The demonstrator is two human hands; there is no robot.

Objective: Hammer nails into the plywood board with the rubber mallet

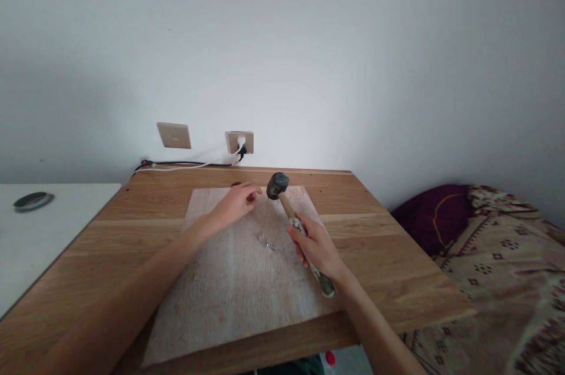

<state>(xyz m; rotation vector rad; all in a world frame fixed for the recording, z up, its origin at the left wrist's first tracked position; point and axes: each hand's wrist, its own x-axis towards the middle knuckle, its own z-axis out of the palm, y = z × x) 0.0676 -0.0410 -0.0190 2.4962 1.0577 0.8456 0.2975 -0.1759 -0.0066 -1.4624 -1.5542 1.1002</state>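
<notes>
Near the centre of the frame, the right hand (315,245) is closed around the handle of a mallet (288,205), its forearm slanting up from the lower right edge; the thumb lies along the handle, pointing toward the upper left. The mallet's dark head is tilted up and to the left, and the handle's end points to the lower right. Pale and dark patches cover the grip; whether they are print or wear cannot be told. The left hand (239,203), left of the mallet head, reaches in on a long forearm from the lower left corner, fingers loosely curled toward the thumb; whether anything is pinched there cannot be told. A small shiny piece (267,244) lies below it on the pale sheet (229,286), which rests on the wooden table (379,245). A little dark object (235,184) shows just behind the left hand. In the middle left, a beige wall plate (174,135) bears a faint central mark too small to read; beside it, white and black plugs sit in a socket (248,142). Patterned fabric (498,263) fills the lower right.
</notes>
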